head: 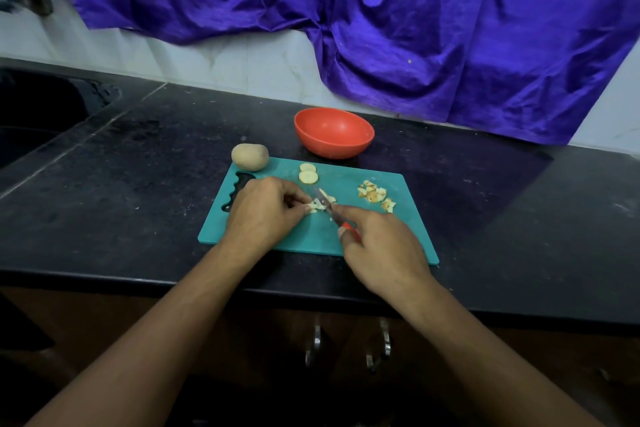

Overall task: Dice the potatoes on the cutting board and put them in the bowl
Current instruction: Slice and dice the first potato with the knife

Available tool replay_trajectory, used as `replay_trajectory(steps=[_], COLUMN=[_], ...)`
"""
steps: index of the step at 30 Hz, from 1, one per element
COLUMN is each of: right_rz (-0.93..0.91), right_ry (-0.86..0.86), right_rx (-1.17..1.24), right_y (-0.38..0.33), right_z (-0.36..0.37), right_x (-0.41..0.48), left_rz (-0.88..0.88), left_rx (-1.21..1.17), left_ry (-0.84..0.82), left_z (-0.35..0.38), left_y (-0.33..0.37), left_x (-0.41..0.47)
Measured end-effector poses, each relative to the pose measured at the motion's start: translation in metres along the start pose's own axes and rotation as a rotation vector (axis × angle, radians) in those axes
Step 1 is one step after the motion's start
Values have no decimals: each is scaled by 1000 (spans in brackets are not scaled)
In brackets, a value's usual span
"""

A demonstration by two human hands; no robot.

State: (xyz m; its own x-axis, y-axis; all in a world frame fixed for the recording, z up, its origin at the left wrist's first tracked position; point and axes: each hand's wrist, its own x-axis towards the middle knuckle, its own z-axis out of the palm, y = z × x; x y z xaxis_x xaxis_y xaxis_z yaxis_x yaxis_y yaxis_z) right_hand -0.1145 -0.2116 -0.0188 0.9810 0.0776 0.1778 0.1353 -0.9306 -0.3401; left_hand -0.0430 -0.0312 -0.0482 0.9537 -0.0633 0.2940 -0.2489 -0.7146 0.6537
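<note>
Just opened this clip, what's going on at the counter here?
A person is dicing potato on the teal cutting board. The left hand pins a few cut pieces while the right hand grips a red-handled knife, blade on them. A diced pile lies at the board's right, two round slices at its far side, and a whole potato at the far left corner. No pieces show in the red bowl behind.

No text, label or number can be read anywhere.

Knife handle (349, 228) mostly hidden under right hand (382, 250).
</note>
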Motion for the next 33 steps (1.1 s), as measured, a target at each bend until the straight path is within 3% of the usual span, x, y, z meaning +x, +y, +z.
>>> replay_trajectory(steps=[17,24,29,33], right_rz=[-114,11,114,46], right_ry=[-70,-71,-81,-6], right_rx=[-290,-88,263,203], right_y=[-20,3,18,17], right_z=[2,-4,-4,-11], right_x=[0,-1,9,4], left_rz=[-5,-24,8,-16], left_rx=[30,49,38,-71], left_ry=[-6,10,-8,33], left_z=[1,0,-1,-1], left_y=[-1,2,2,-1], left_x=[3,0,0,-1])
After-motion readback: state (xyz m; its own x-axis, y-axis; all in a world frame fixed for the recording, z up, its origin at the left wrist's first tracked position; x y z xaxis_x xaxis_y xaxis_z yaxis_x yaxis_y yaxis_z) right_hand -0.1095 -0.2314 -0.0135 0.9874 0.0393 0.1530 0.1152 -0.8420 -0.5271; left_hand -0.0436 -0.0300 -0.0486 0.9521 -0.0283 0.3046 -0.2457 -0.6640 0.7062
